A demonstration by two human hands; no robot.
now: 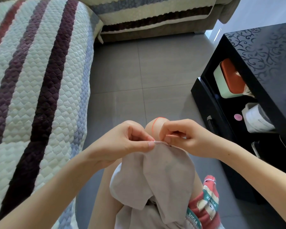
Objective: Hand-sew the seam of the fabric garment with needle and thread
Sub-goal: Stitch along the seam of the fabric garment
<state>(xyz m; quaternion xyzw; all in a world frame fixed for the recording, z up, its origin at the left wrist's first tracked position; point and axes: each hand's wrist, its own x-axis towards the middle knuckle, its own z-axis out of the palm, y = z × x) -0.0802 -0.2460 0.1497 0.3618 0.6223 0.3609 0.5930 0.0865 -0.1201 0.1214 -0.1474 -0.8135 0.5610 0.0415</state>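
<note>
Beige fabric garment (163, 171) draped over the lap, its top seam edge pinched by left hand (130, 142). Right hand (185, 138) just beside, pinching the same edge. Red thread (152, 126) looped over the knee behind.

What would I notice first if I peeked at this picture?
Two hands meet in the middle: the left hand and the right hand pinch the top seam of a grey-beige garment draped over the person's lap. A thin red thread loops up from the seam between them. On the left, a quilted sofa cover with dark purple stripes fills the side.
</note>
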